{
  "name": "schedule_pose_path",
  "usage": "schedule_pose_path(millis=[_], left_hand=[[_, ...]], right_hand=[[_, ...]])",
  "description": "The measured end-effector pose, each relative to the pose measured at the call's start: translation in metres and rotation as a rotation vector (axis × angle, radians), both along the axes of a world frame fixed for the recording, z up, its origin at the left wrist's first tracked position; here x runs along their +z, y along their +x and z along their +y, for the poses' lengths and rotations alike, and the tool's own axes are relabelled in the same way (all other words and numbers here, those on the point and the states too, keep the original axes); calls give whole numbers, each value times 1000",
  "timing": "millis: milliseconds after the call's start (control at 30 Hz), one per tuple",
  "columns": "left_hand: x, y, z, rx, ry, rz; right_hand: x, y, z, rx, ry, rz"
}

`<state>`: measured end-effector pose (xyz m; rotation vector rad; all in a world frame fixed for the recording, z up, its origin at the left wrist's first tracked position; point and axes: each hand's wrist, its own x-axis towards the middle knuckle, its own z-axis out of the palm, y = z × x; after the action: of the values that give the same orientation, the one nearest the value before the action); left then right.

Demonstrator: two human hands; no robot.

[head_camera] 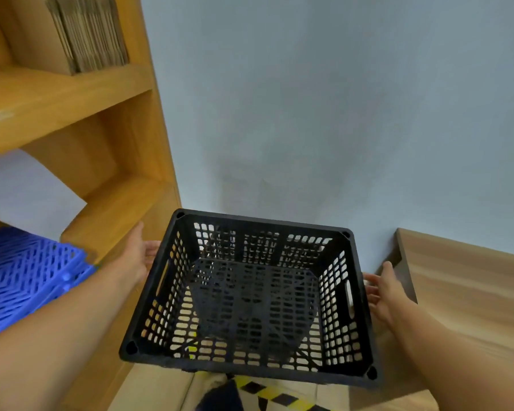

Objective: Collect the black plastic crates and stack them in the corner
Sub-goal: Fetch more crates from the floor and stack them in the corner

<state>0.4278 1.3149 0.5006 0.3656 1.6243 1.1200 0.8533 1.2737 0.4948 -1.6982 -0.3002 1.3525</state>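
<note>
A black plastic crate [250, 295] with perforated walls sits upright and empty in the corner, between a wooden shelf unit and a wooden surface, close to the wall. More black lattice shows through its floor, and I cannot tell if that is another crate. My left hand [137, 256] is at the crate's left wall, fingers straight, fingertips hidden behind the rim. My right hand [382, 287] is beside the right wall near the handle slot, fingers straight and spread, barely off the plastic. Neither hand curls round the crate.
A tall wooden shelf unit [125, 161] stands at the left, with cardboard sheets [92, 34] up top and a blue plastic lattice piece [27, 277] lower down. A wooden surface [463, 289] lies at the right. Yellow-black tape [267, 393] marks the floor below.
</note>
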Motion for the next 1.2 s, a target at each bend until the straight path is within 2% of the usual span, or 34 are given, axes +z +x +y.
schedule_pose_path(millis=[400,633,933,1200], left_hand=[[2,3,178,-87,2,-45],[-7,-6,254,-158,-16,-69],[-26,-13,296,-228,-40,-36],[-38,-16,309,-254,-54,1]], right_hand=[[2,-1,124,-139,-20,-27],[-9,-8,180,-203,-66,-51],[-22,-12,218,-220,-96,-96],[-25,-18,224,-245,-40,-87]])
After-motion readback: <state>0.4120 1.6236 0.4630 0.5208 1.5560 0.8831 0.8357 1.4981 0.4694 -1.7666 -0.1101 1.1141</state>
